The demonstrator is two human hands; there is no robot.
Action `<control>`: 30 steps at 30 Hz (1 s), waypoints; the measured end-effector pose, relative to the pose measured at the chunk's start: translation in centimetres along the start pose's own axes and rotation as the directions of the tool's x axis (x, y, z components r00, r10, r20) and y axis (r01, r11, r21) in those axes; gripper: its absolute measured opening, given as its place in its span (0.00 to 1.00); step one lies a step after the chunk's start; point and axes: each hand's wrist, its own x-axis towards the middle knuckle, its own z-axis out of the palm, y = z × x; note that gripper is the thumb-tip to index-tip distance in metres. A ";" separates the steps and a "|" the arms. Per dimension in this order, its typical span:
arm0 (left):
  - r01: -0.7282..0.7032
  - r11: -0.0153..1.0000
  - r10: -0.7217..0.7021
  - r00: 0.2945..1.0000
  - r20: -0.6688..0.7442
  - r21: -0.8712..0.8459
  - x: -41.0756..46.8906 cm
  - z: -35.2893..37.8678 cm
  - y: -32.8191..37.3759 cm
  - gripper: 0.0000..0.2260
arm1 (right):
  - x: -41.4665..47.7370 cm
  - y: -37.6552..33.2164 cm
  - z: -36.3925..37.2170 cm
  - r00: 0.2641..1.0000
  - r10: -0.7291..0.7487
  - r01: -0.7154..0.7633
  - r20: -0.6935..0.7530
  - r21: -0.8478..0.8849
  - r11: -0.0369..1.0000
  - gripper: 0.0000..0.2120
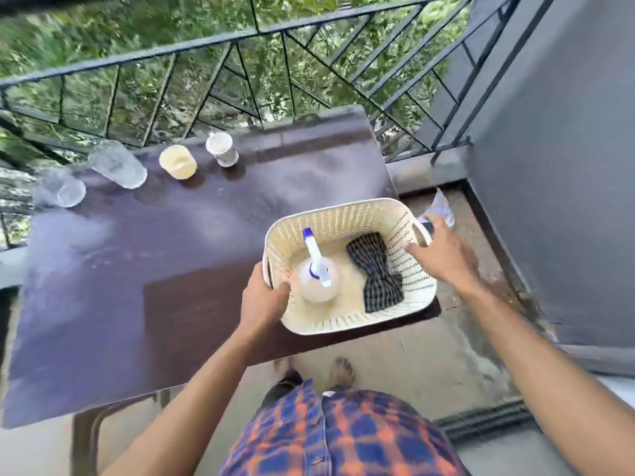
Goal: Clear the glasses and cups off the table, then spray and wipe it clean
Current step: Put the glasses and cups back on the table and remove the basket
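Observation:
A cream plastic basket (347, 214) rests on the right end of the dark brown table (171, 269). Inside it stand a clear spray bottle (318, 280) with a blue-and-white trigger and a dark checked cloth (376, 269). My left hand (263, 300) grips the basket's left rim. My right hand (443, 255) hovers by the right handle with fingers spread, holding nothing. Along the table's far edge stand two clear glasses (118, 163) (63, 188), a yellow cup (178, 162) and a white cup (221, 149).
A black metal railing (309, 80) runs right behind the table, with greenery beyond. A grey wall (567, 166) closes the right side. A crumpled plastic bottle (441, 207) lies on the concrete floor right of the basket. My feet stand at the table's near edge.

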 end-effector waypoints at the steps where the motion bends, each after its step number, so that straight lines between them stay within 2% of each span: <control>1: -0.009 0.999 0.010 1.000 -0.013 0.045 0.1 0.0 0.2 0.18 | -0.1 0.2 0.5 1.000 0.014 -0.014 0.008 0.046 0.999 0.29; 4: 0.011 0.996 -0.005 0.998 -0.061 0.089 -0.1 -0.2 0.5 0.20 | -0.4 -0.1 1.2 0.999 -0.040 0.041 -0.012 0.067 0.997 0.14; 9: 0.076 0.996 -0.072 0.995 -0.070 0.050 -0.4 -0.9 -0.3 0.14 | -0.7 -1.1 1.0 0.995 -0.086 0.087 -0.043 0.014 0.996 0.02; 14: 0.125 0.992 -0.125 0.985 -0.118 -0.013 -1.0 -4.4 -3.2 0.17 | -1.6 -4.5 2.4 0.979 -0.204 0.204 -0.010 0.015 0.979 0.01; 17: 0.150 0.987 -0.157 0.974 -0.162 -0.056 -1.5 -8.1 -6.3 0.18 | -3.0 -8.4 3.9 0.952 -0.305 0.306 0.031 -0.035 0.951 0.07; 19: 0.163 0.981 -0.180 0.965 -0.190 -0.101 -2.2 -10.6 -8.4 0.20 | -4.3 -11.5 4.9 0.925 -0.372 0.376 0.070 -0.051 0.925 0.05; 24: 0.190 0.943 -0.266 0.923 -0.276 -0.273 -4.6 -17.5 -14.2 0.22 | -8.4 -20.3 9.4 0.834 -0.521 0.537 0.184 -0.049 0.842 0.03; 30: 0.158 0.854 -0.383 0.836 -0.393 -0.496 -7.4 -26.6 -22.5 0.21 | -15.3 -31.4 16.8 0.673 -0.673 0.709 0.306 -0.011 0.705 0.02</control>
